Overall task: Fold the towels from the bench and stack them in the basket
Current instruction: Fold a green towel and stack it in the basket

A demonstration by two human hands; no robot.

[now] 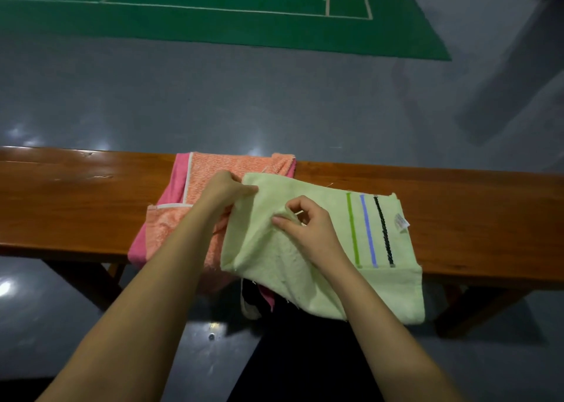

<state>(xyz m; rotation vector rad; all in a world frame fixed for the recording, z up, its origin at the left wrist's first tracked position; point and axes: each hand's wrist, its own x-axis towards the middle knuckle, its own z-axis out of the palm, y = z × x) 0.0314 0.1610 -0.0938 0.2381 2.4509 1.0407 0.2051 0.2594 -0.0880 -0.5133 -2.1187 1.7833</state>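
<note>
A pale green towel [332, 218] with green, blue and black stripes near its right end lies across the wooden bench [76, 206], its near edge hanging over the front. My left hand [222, 188] grips the towel's far left corner. My right hand [305, 227] pinches a raised fold of the same towel near its middle. Beneath it, to the left, lies an orange towel [219, 163] with a white band, and a pink towel [175, 185] shows under that one. No basket is in view.
The bench runs across the whole view, with bare wood left and right of the towels. Beyond it is grey floor [274, 102] and a green court mat [213, 13] with white lines. Dark cloth [253, 298] hangs under the green towel's near edge.
</note>
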